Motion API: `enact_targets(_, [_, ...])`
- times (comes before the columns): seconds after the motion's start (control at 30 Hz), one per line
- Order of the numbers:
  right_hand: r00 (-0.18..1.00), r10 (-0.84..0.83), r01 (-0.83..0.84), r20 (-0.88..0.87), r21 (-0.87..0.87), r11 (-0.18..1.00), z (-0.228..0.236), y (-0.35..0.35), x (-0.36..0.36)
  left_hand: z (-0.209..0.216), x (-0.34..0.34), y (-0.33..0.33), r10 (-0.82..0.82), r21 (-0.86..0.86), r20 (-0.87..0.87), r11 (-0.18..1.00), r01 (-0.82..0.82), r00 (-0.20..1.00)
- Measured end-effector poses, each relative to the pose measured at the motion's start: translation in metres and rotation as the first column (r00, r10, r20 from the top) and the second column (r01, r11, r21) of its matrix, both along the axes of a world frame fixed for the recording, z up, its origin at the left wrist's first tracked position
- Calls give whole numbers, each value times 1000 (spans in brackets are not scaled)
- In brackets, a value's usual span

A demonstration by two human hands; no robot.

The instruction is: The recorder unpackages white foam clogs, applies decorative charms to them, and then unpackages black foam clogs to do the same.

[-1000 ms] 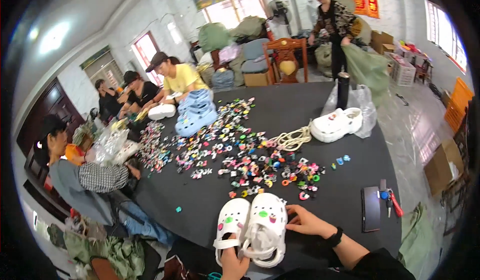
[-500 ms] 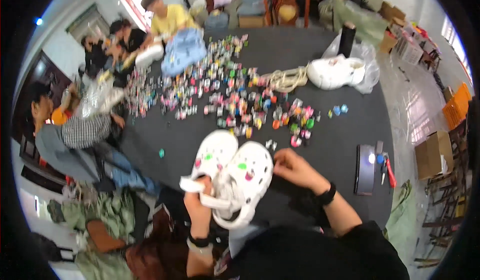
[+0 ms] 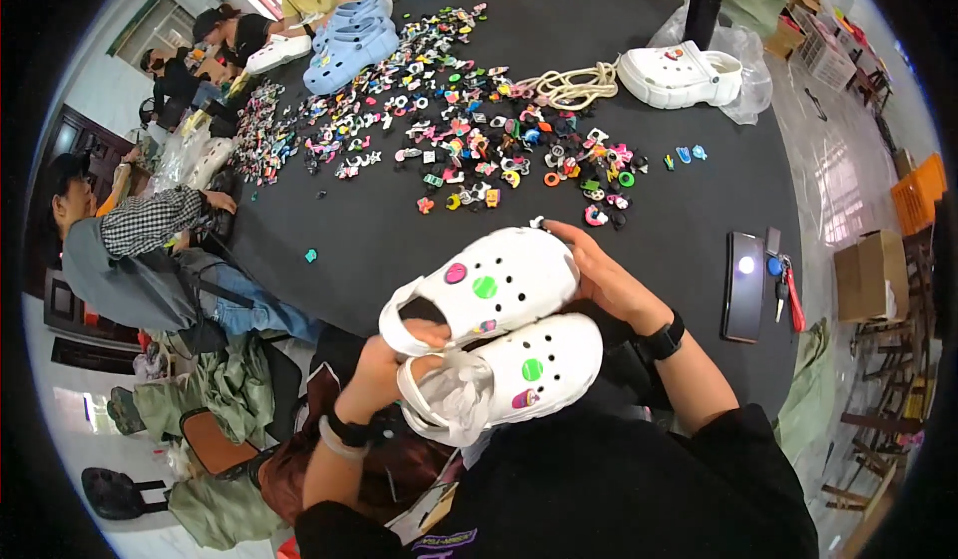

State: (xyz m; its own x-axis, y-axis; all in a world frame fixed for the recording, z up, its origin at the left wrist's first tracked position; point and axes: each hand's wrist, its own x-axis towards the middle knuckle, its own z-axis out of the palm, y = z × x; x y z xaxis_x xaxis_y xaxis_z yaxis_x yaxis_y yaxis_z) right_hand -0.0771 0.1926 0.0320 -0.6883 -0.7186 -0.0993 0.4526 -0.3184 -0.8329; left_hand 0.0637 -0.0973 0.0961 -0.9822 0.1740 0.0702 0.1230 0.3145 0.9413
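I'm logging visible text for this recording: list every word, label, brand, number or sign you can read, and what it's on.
Wearer's black shirt: small slanted purple print near the picture's lower edge; I don't copy its wording.
White clogs: no lettering I can make out.
Loose charms: any lettering is too small to read.

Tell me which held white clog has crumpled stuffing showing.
The lower white clog, nearer the black shirt: crumpled stuffing shows in its opening; the upper white clog shows none.

Dark phone (image 3: 741, 299), keys (image 3: 780, 307), black bottle (image 3: 704, 14); cardboard box (image 3: 864, 281)
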Motion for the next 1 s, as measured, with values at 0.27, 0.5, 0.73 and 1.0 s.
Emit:
enact_targets(0.27, [865, 61, 130, -497, 340, 931, 2, 1, 1, 40, -52, -27, -46, -94, 396, 991, 91, 917])
enact_targets(0.5, [756, 325, 66, -568, 561, 825, 10, -8, 3, 60, -86, -63, -172, 50, 386, 985, 166, 906])
enact_targets(0.73, [752, 311, 38, -580, 510, 860, 3, -9, 6, 48, -124, -97, -335, -53, 320, 927, 370, 886])
enact_targets(1.0, [812, 255, 58, -525, 507, 860, -2, -10, 2, 23, -89, -148, 168, -109, 74, 981, -159, 983])
